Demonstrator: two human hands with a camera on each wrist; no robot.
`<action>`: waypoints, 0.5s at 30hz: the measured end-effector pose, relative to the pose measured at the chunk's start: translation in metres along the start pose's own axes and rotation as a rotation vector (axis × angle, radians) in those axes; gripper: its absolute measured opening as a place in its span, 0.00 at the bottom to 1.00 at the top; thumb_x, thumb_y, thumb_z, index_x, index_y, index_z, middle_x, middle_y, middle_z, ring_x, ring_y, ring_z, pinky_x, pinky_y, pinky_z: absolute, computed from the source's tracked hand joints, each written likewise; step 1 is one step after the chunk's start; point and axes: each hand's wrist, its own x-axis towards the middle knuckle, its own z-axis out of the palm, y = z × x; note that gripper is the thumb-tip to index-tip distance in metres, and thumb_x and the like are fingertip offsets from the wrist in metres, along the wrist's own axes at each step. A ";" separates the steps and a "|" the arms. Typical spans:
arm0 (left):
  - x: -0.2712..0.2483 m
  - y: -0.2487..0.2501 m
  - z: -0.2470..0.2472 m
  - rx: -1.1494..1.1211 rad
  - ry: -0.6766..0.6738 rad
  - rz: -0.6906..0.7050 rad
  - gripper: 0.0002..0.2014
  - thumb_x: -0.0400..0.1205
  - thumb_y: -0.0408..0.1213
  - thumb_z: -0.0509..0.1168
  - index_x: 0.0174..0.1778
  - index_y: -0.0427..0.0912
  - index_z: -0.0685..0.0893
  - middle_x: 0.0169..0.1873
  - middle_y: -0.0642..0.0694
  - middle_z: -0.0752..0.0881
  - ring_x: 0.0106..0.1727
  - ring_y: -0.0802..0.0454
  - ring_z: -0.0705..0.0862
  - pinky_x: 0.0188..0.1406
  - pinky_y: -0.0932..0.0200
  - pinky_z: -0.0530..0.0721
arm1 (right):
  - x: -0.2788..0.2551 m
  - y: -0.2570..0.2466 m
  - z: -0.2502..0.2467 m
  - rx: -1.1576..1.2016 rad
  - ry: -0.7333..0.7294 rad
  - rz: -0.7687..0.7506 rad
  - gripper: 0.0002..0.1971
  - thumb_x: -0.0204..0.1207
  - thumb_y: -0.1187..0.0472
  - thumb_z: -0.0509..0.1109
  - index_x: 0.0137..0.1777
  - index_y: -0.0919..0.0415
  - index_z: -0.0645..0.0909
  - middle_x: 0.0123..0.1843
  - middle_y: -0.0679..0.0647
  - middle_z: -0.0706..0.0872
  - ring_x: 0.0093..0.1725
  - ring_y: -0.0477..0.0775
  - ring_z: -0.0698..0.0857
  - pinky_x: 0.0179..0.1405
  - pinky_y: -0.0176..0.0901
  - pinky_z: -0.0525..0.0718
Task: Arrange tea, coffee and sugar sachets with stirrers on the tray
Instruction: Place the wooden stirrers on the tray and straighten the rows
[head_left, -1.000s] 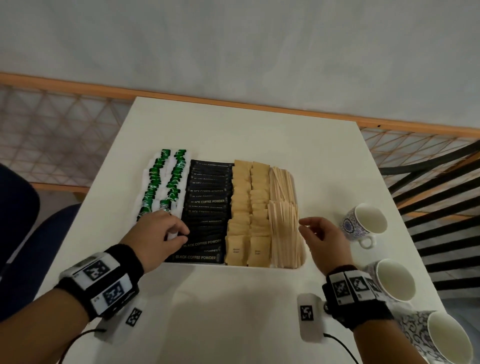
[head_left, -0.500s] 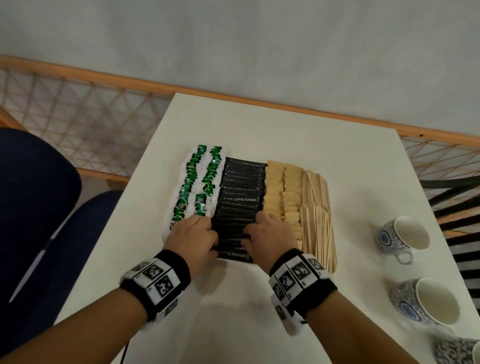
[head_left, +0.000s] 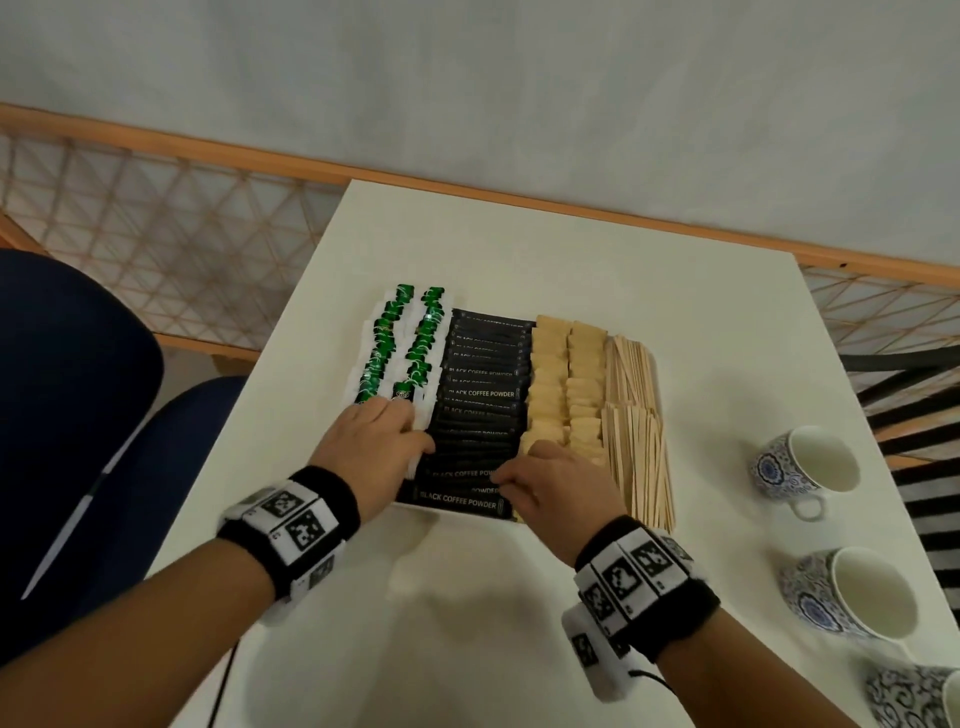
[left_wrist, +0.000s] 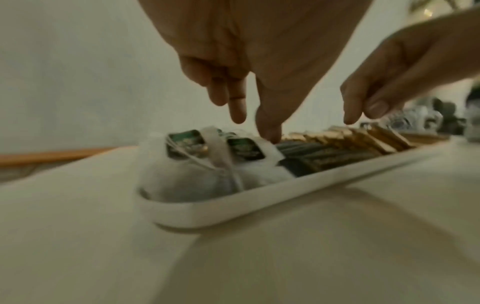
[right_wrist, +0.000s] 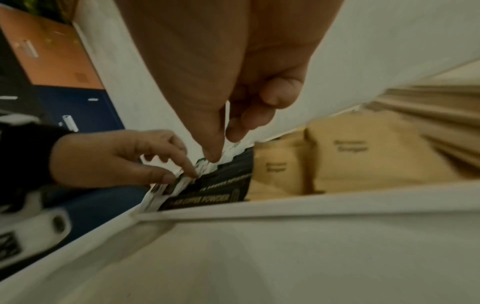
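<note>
A white tray (left_wrist: 259, 197) on the table holds green-tagged tea bags (head_left: 400, 343), black coffee sachets (head_left: 483, 395), tan sugar sachets (head_left: 566, 384) and wooden stirrers (head_left: 636, 415) in side-by-side columns. My left hand (head_left: 415, 436) rests at the near end of the tea bags, fingers pointing down where they meet the coffee sachets (left_wrist: 306, 152). My right hand (head_left: 501, 483) touches the right ends of the nearest coffee sachets (right_wrist: 215, 197) beside the sugar sachets (right_wrist: 363, 156). Neither hand holds anything.
Three patterned cups stand at the table's right: one (head_left: 810, 467), a second (head_left: 852, 597), a third (head_left: 919, 696) at the corner. A blue chair (head_left: 78, 389) sits left of the table. A wooden lattice railing (head_left: 208, 218) runs behind.
My right hand has moved left from beside the stirrers to the near coffee sachets. My left hand has stayed at the near tea bags, shifting slightly toward the coffee column.
</note>
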 end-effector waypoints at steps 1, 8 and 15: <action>-0.001 -0.005 0.000 0.048 -0.018 0.053 0.20 0.55 0.36 0.83 0.42 0.55 0.90 0.38 0.50 0.81 0.40 0.47 0.81 0.35 0.55 0.79 | 0.002 -0.006 0.003 -0.021 -0.028 -0.021 0.13 0.82 0.50 0.61 0.61 0.44 0.83 0.52 0.45 0.82 0.53 0.50 0.81 0.44 0.41 0.79; 0.004 -0.016 -0.002 0.192 -0.062 0.252 0.12 0.57 0.46 0.79 0.35 0.55 0.87 0.42 0.50 0.81 0.45 0.50 0.74 0.40 0.55 0.63 | 0.027 -0.045 0.026 -0.171 -0.163 -0.025 0.16 0.82 0.50 0.59 0.66 0.52 0.79 0.59 0.54 0.79 0.59 0.58 0.80 0.46 0.47 0.78; 0.004 -0.023 0.000 0.189 -0.063 0.251 0.14 0.52 0.47 0.80 0.28 0.51 0.85 0.38 0.49 0.81 0.41 0.48 0.77 0.39 0.56 0.63 | 0.033 -0.044 0.030 -0.124 -0.194 0.034 0.16 0.82 0.52 0.61 0.66 0.56 0.76 0.62 0.55 0.77 0.59 0.59 0.80 0.48 0.48 0.79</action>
